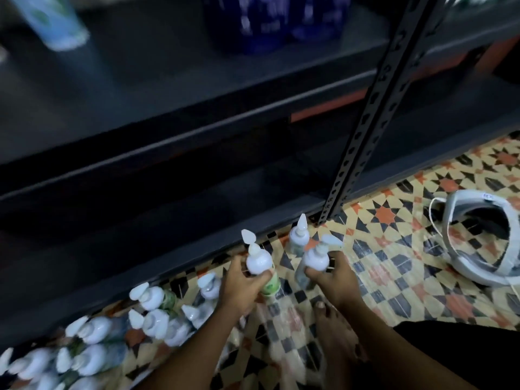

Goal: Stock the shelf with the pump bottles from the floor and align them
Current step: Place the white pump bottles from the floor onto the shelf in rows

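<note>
Both hands are loaded. The left grip [242,285] is curled round the body of a green-labelled pump bottle [259,263], below its white shoulder. The right grip [333,277] clasps a second pump bottle [315,258] in the same way. Both bottles sit low, just in front of the foot of the shelf [157,88]. The blur hides whether they have cleared the floor [394,249]. A third bottle [298,240] stands on the tiles just beyond them, and the remaining stock [153,319] crowds the floor to the near left.

The step in hand looks to be the lift from the floor to a shelf board. To do it well, keep each bottle upright and hold it by the body, not by the pump head, which would likely twist or press down. The slotted post [374,108] rises just right of the hands, so the lift should go up to its left, where the dark boards show bare room. The blue containers [270,21] at the far top are best left alone.

Two bottles landing together invite a wobble, so it is better to set one down first and then the other beside it. The two nozzles point different ways now. Turning each spout to one common direction as it lands would save a later pass of aligning. These bottles are tall and narrow and will tip easily if nudged. Mind the bare foot [334,327] and the third bottle standing close by.
</note>
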